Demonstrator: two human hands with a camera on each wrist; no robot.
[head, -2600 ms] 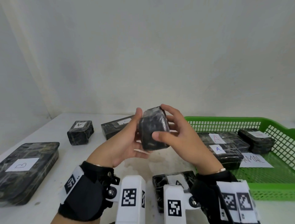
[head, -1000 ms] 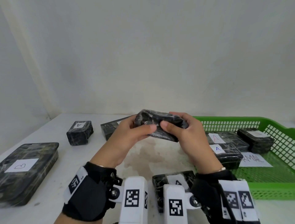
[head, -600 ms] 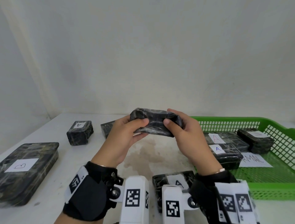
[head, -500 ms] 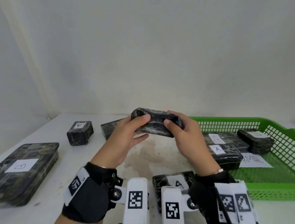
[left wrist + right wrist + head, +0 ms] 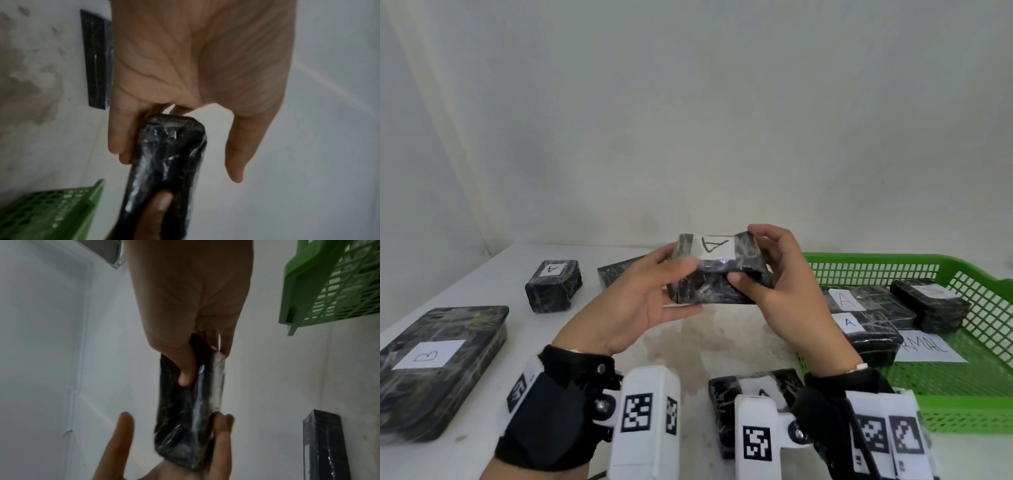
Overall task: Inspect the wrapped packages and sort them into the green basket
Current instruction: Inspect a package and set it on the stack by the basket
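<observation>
Both hands hold one dark plastic-wrapped package (image 5: 717, 284) level above the table's middle, its white label marked A (image 5: 717, 247) facing up. My left hand (image 5: 678, 263) grips the left end, thumb in front and fingers behind. My right hand (image 5: 753, 257) grips the right end, with the thumb (image 5: 185, 374) pressed on the dark side. The left wrist view shows the same package (image 5: 170, 154) end-on. The green basket (image 5: 893, 260) stands to the right and holds three wrapped packages: two labelled A (image 5: 869, 301) (image 5: 866, 334) and one at the back right (image 5: 928, 305).
On the white table (image 5: 482, 291) lie a small A package (image 5: 553, 286) at the far left, a large flat B package (image 5: 431, 363) at the near left, one (image 5: 616, 274) behind my left hand, and one (image 5: 753, 387) between my wrists. A written paper sheet (image 5: 928, 349) lies in the basket.
The hands have turned the package over: its dark wrapped side faced me before, and now the white A label faces up. Nothing on the table or in the basket moved.
</observation>
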